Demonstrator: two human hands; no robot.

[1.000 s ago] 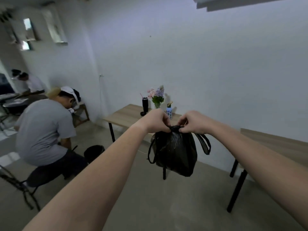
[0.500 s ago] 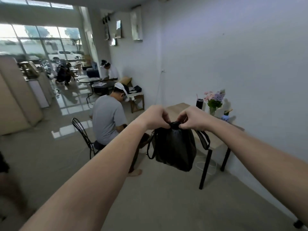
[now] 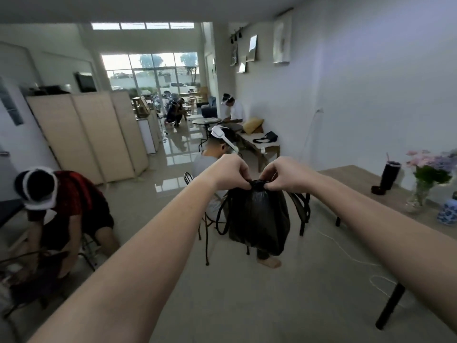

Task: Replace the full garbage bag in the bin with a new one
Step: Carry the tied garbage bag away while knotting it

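Observation:
A full black garbage bag (image 3: 259,219) hangs in the air in front of me at arm's length, its neck gathered into a knot. My left hand (image 3: 228,170) pinches the left side of that neck and my right hand (image 3: 284,173) pinches the right side, fingertips almost touching. Two loose handle loops dangle down either side of the bag. No bin is in view.
A person in grey (image 3: 212,154) sits on a black wire chair (image 3: 205,219) right behind the bag. Another person in red (image 3: 66,204) bends low at the left. A wooden table (image 3: 358,184) with a black tumbler (image 3: 390,174) and flower vase (image 3: 425,184) stands right. Folding screens (image 3: 94,134) stand left.
My view has swung left, from the white wall and table to the long room with its windows. Both hands keep the same hold on the bag's neck.

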